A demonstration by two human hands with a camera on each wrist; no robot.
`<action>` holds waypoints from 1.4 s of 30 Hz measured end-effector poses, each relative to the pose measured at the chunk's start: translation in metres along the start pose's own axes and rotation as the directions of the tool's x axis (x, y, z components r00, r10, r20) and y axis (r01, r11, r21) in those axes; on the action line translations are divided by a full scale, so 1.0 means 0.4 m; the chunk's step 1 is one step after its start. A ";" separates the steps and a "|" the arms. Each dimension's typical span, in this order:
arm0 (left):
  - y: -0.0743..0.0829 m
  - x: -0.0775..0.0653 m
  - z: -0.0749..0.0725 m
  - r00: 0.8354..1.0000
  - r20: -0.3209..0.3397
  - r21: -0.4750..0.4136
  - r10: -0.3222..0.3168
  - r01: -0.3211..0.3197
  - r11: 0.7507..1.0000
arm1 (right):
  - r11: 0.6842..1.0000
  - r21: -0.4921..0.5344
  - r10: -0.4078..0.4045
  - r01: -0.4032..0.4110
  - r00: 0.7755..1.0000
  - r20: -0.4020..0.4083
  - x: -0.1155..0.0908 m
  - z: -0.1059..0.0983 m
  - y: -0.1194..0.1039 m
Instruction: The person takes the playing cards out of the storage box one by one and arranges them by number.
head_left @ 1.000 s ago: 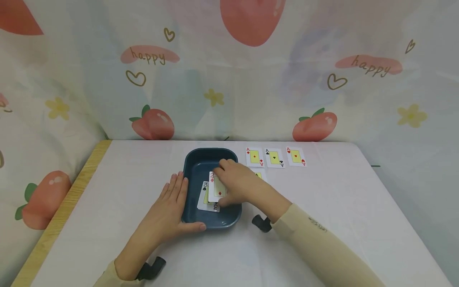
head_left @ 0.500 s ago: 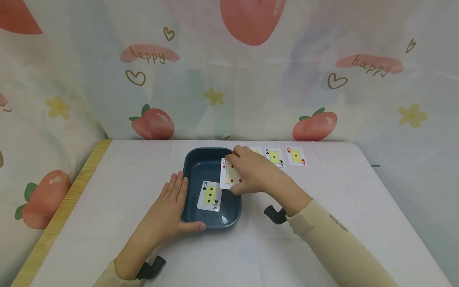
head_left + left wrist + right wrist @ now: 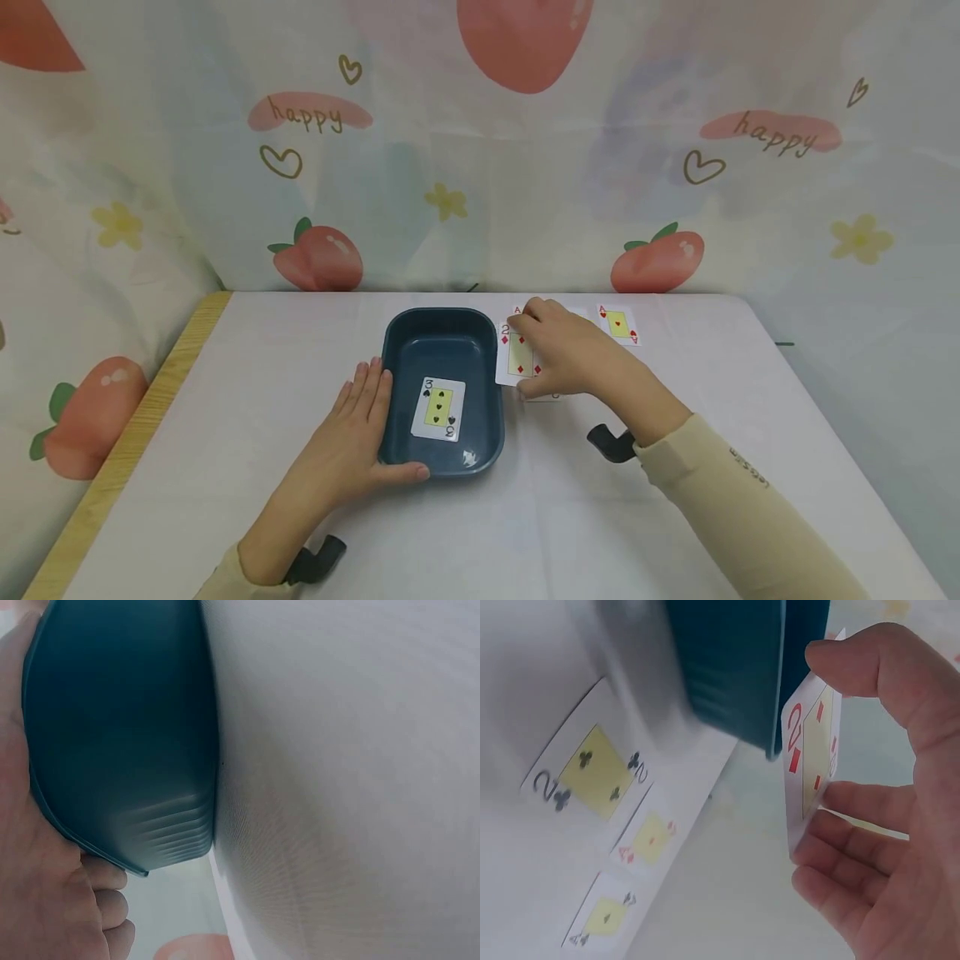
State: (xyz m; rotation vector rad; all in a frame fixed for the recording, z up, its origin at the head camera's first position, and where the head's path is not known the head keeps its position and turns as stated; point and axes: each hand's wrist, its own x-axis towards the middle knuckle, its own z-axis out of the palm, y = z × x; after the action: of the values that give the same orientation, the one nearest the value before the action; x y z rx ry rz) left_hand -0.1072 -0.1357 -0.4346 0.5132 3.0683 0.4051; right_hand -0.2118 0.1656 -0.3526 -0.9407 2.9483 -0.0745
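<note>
My right hand (image 3: pixel 573 350) pinches a two of diamonds playing card (image 3: pixel 516 360) by its edges, just right of the blue tray (image 3: pixel 442 346). In the right wrist view the card is raised off the table, thumb on one edge and fingers on the other. A two of clubs (image 3: pixel 596 769) lies face up on the table below it, mostly covered by my hand in the head view. My left hand (image 3: pixel 341 454) rests along the tray's left rim, fingers straight. Inside the tray lies a three of spades (image 3: pixel 438 408), face up.
An ace of diamonds (image 3: pixel 649 838) and an ace of clubs (image 3: pixel 605 915) lie beyond the two of clubs. Farther right along the back is an ace of hearts (image 3: pixel 618 324). A patterned cloth (image 3: pixel 525 192) hangs behind the white-covered table (image 3: pixel 487 542).
My right hand has lifted the two of diamonds off the three of spades and carried it right, out past the tray's rim. My left hand has stayed in place.
</note>
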 end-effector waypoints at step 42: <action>0.001 -0.002 -0.001 1.000 0.009 -0.022 -0.001 0.002 1.000 | 0.989 0.021 0.141 -0.146 0.980 0.143 -0.078 0.076 0.182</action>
State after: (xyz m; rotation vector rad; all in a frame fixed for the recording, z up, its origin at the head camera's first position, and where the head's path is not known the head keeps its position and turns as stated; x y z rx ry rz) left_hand -0.1063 -0.1356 -0.4340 0.5107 3.0513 0.4352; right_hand -0.2264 0.2420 -0.3862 -0.6957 2.8645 -0.0461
